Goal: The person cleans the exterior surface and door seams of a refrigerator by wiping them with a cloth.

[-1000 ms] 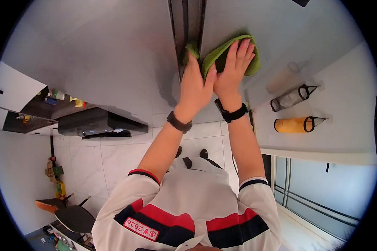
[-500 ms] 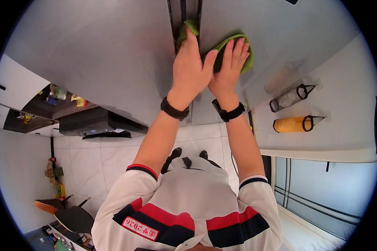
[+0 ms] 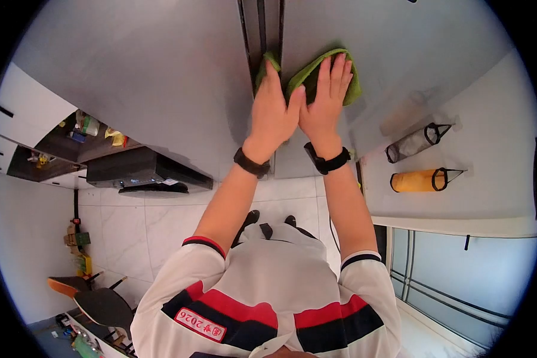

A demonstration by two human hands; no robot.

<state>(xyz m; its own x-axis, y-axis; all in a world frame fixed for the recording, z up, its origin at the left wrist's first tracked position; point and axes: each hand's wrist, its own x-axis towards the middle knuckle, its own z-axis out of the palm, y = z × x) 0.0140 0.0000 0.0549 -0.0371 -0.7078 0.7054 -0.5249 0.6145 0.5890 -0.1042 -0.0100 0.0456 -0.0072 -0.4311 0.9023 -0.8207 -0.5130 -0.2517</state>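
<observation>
My left hand (image 3: 269,119) has its fingers pressed into the dark groove (image 3: 261,24) between two grey door panels. Bunched green cloth (image 3: 268,62) sits under those fingertips, partly hidden in the groove. On the right-hand panel (image 3: 411,53), my right hand (image 3: 325,104) lies flat, fingers stretched out, over a folded spread of green cloth (image 3: 353,89). The two hands touch near the thumbs. Whether both green parts belong to one cloth is hidden behind the left hand. Each wrist wears a black band.
To the left are a black range hood (image 3: 143,170) and open shelves (image 3: 95,140) with small items. Grey and orange mesh holders (image 3: 420,180) hang on the right wall. Lower left stands a dark chair (image 3: 104,307); a window (image 3: 459,274) is lower right.
My left hand has slid down the groove towards me, taking the bunched green cloth along. My right hand and its part of the cloth have stayed nearly in place.
</observation>
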